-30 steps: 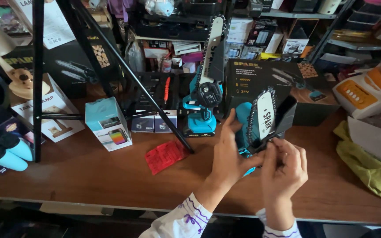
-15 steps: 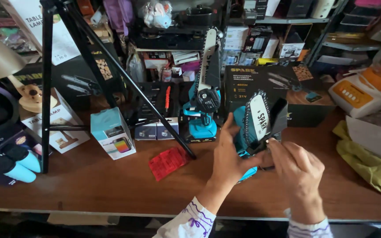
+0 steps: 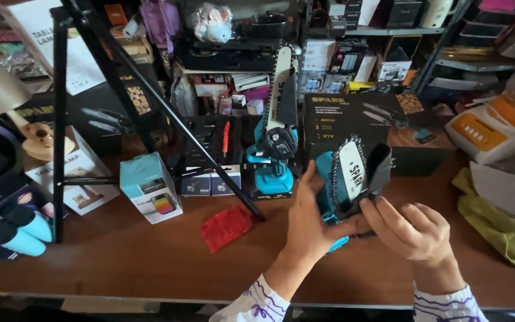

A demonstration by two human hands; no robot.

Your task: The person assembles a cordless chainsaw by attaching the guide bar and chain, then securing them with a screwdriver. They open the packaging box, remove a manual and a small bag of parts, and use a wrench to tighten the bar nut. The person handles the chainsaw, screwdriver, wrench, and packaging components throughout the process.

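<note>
The small blue chainsaw (image 3: 347, 179) sits a bit lower and closer to the person than it did a moment ago, and the right hand (image 3: 415, 229) has slid down from the saw's side to its bottom end. So the saw looks more settled in both hands now, held just above the brown table (image 3: 120, 256).

The left hand (image 3: 311, 220) is wrapped around the blue body, fingers closed tight on it. The right hand is half curled, with its fingertips pressing on the black guard (image 3: 377, 173) beside the white bar and chain (the thumb is hidden, so I cannot tell how firm that grip is).

A second chainsaw (image 3: 275, 143) stands upright behind. A red cloth (image 3: 227, 226) lies on the table to the left, near a black tripod leg (image 3: 174, 113).
</note>
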